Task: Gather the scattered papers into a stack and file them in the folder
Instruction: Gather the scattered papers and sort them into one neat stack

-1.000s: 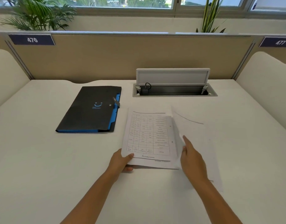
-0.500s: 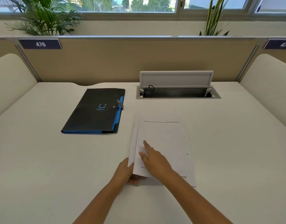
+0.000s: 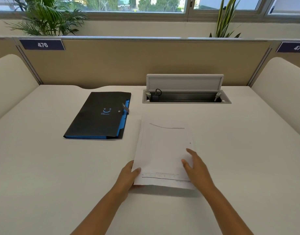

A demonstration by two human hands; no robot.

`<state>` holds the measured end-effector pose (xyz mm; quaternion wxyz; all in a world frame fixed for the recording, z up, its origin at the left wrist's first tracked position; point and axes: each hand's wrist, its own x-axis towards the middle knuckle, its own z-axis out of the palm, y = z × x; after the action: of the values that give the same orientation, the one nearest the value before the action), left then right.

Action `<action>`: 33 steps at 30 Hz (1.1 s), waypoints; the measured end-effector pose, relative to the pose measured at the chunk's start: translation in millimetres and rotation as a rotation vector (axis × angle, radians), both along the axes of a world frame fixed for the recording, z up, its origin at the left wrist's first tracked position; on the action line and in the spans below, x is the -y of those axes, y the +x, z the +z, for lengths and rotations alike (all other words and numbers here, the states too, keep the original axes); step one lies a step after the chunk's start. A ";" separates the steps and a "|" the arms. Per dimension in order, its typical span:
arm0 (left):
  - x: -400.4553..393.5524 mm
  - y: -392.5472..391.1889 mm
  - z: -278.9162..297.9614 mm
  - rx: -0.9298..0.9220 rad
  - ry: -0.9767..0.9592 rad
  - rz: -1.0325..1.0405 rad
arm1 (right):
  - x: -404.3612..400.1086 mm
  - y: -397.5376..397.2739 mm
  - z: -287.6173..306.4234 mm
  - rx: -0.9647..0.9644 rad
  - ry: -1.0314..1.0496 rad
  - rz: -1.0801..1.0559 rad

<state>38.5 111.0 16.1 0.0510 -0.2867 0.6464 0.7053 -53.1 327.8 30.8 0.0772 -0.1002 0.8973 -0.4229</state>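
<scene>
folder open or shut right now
Shut: the folder lies flat on the desk, black cover down, strap across its edge.

The right hand [image 3: 196, 168] slid from the papers' [image 3: 162, 153] middle to their right edge.

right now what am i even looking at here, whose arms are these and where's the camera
The camera sits on a person's head, looking forward and down, so the two bare arms are that person's own; there is no machine. On the desk lie a closed black folder and, to its right, a stack of papers. The left hand pinches the stack's near left corner, lifting that edge a little. The right hand lies open on its right side. Behind are an open cable hatch, a divider and plants.
</scene>
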 end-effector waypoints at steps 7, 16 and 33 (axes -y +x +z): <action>7.5 4.5 -3.5 -0.155 -0.043 -0.032 | -24.5 -16.3 17.1 0.279 -0.419 -0.160; 13.8 -12.7 47.1 -0.443 -0.208 0.034 | -3.8 -15.7 67.7 -0.026 -0.662 0.011; 5.1 -18.0 62.7 -0.408 -0.147 -0.093 | -3.1 -6.1 54.0 0.125 -0.605 0.096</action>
<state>20.4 105.9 78.8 -0.0694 -0.1108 0.7055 0.6965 -59.1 330.9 84.8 0.1188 -0.1345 0.7184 -0.6721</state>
